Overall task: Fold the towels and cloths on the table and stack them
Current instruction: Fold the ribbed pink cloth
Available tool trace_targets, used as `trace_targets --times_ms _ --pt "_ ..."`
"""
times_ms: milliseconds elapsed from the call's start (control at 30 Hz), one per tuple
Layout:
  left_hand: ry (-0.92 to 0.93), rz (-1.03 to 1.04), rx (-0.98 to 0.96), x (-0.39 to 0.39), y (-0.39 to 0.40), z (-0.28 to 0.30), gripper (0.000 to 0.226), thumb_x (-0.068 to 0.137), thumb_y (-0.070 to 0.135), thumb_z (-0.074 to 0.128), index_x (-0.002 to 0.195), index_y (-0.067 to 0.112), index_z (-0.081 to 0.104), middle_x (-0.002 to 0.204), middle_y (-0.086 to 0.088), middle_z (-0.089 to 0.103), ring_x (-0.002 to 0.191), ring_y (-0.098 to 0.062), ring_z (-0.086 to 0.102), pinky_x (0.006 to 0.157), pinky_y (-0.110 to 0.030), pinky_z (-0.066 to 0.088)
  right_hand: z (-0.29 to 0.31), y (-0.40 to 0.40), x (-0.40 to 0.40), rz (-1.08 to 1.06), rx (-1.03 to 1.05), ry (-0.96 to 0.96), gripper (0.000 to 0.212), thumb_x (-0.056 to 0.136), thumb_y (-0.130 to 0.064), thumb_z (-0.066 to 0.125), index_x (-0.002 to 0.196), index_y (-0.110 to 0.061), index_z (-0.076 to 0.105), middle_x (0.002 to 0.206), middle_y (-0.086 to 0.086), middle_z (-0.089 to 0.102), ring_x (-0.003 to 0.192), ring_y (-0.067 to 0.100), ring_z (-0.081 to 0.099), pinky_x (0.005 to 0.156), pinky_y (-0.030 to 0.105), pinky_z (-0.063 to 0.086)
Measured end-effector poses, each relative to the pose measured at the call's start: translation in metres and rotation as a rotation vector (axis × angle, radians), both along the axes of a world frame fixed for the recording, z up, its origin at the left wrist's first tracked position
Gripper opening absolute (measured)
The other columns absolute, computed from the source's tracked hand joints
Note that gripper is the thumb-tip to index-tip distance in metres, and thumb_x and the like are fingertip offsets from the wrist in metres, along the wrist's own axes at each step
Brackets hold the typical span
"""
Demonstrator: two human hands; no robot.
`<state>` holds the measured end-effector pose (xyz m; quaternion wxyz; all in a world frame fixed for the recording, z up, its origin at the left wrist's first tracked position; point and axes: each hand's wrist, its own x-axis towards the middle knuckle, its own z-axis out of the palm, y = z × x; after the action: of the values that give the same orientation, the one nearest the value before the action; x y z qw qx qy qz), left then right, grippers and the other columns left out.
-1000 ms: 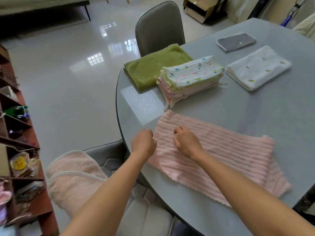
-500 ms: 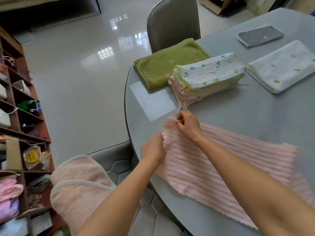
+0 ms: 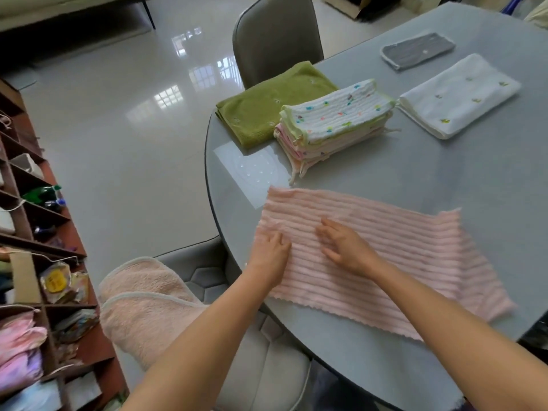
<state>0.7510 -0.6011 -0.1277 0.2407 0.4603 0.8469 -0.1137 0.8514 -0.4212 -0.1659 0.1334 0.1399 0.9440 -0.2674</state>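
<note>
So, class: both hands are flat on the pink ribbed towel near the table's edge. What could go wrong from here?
1. The pink ribbed towel lies close to the table edge on the person's side; a sideways sweep by the left hand or right hand could drag it over.
2. Its right end looks doubled and rumpled, so a fold may come out uneven.
3. The stack of printed cloths sits just beyond it; a careless fold might knock it.

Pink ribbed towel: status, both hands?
Left hand and right hand flat on pink ribbed towel, fingers straight. Towel spread out, not folded. Cloth stack beyond, clear of it.
</note>
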Motion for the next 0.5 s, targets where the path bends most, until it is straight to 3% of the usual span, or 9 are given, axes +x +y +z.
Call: trace_targets --times_ms 100,233,367,500 --pt "0.053 -0.035 0.012 0.006 0.023 0.017 0.031 0.088 0.013 0.054 0.119 0.014 0.054 0.122 -0.008 0.053 0.114 -0.027 0.050 0.089 -0.035 0.043 0.021 0.023 0.034 -0.314 -0.020 0.145 0.042 0.087 -0.012 0.061 0.128 -0.007 0.055 0.136 0.013 0.052 0.127 0.027 0.048 0.105 0.029 0.033" --pt "-0.040 -0.108 0.074 0.045 0.072 0.034 0.019 0.091 0.016 0.052 0.109 0.011 0.056 0.116 -0.009 0.058 0.106 -0.029 0.055 0.073 -0.035 0.041 0.040 0.074 0.114 -0.753 0.111 0.178 0.030 0.085 -0.008 0.059 0.115 -0.001 0.060 0.121 0.020 0.059 0.114 0.036 0.052 0.096 0.035 0.038" --pt "-0.194 -0.170 0.159 0.101 0.126 0.037 0.035 0.093 0.031 0.054 0.123 0.013 0.055 0.123 -0.007 0.058 0.111 -0.028 0.056 0.086 -0.038 0.050 0.044 0.109 0.199 -1.062 0.093 -0.032 0.038 0.088 -0.015 0.056 0.123 -0.001 0.051 0.127 0.022 0.050 0.116 0.037 0.048 0.094 0.039 0.039" --pt "-0.355 -0.270 0.183 0.160 0.160 0.022 0.054 0.094 0.036 0.053 0.143 0.019 0.039 0.145 -0.004 0.041 0.131 -0.027 0.040 0.104 -0.040 0.039 0.035 0.120 0.252 -1.062 -0.081 -0.184 0.046 0.087 -0.022 0.060 0.126 -0.003 0.046 0.127 0.021 0.050 0.116 0.034 0.050 0.084 0.033 0.039"
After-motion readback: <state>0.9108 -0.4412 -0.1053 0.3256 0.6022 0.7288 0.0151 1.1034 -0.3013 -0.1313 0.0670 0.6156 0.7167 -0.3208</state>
